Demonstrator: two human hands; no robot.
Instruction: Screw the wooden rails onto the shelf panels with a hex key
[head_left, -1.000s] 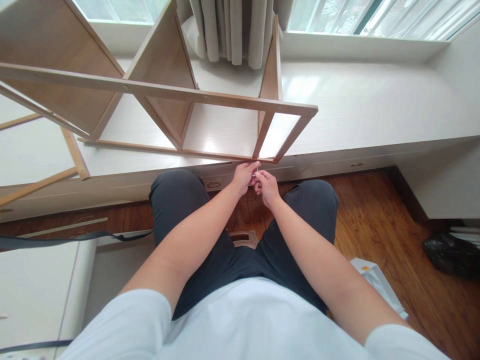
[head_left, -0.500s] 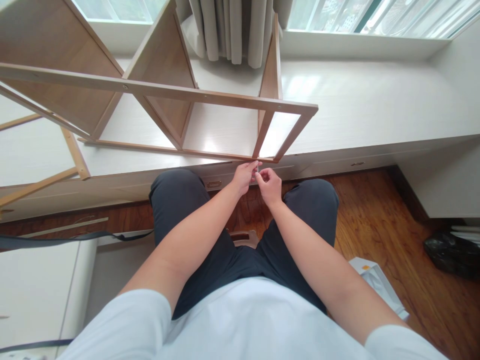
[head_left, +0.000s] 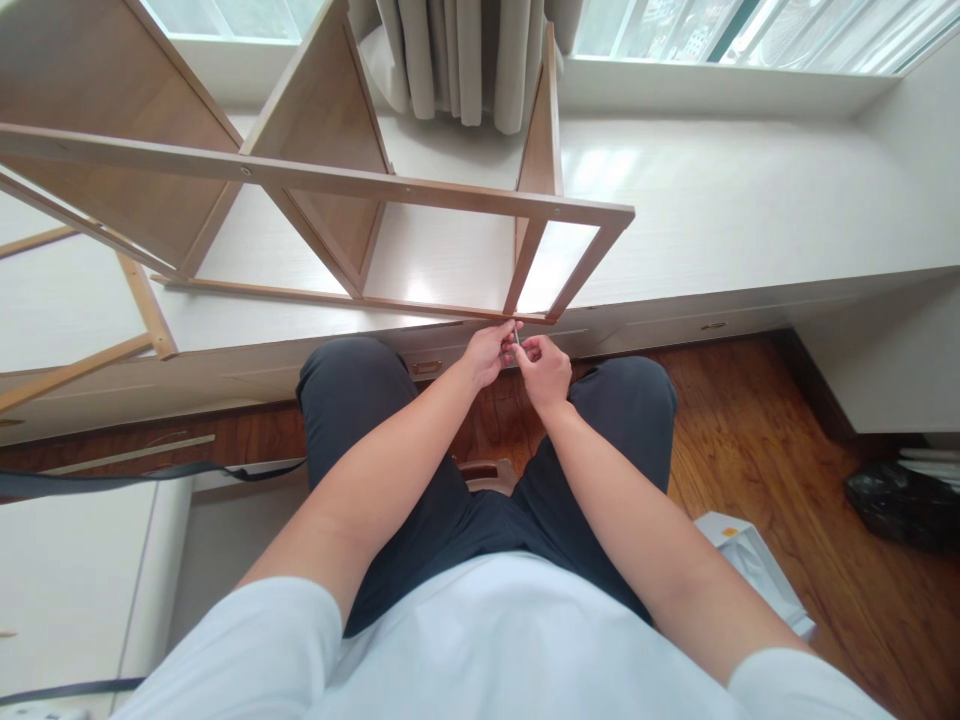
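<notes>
A brown wooden shelf frame (head_left: 442, 199) lies on its side along the white ledge, its lower rail (head_left: 420, 305) near the ledge's front edge. Just below that rail's right end, my left hand (head_left: 489, 352) is closed, fingertips pinched against the rail; what they grip is too small to name. Close beside it, my right hand (head_left: 544, 370) pinches a thin metal rod (head_left: 517, 337) between thumb and fingers. The rod points up toward the rail, and its upper end is hard to make out between the fingertips.
Another wooden frame piece (head_left: 146, 305) lies at the left. Grey curtains (head_left: 465, 60) hang behind the shelf. Drawers with handles (head_left: 427, 367) line the ledge's front. A white bag (head_left: 757, 565) and a black plastic bag (head_left: 900, 505) rest on the wooden floor.
My right hand has shifted slightly to the right, and the thin rod tilts a little differently. My left hand stays at the rail.
</notes>
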